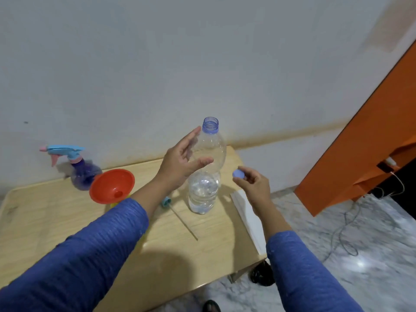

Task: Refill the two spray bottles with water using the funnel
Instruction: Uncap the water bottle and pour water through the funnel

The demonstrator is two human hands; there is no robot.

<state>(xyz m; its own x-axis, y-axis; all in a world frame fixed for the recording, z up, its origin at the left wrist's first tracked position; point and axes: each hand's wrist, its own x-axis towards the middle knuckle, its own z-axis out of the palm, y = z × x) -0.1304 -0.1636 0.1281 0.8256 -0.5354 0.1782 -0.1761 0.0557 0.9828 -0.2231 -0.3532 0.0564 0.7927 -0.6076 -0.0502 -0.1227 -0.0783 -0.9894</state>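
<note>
Right hand [252, 183] pinches the blue cap [239, 172], freeing the water bottle [206, 167] to pour. Left hand [182, 161], fingers relaxed, reaches to grasp it. Funnel [111, 185] sits in the near sprayer on the desk [56, 210]; purple sprayer [82, 170] stands behind, capped.

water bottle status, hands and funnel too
Left hand open beside clear plastic water bottle, uncapped. Right hand pinches blue cap. Orange funnel seated, unobstructed.
</note>
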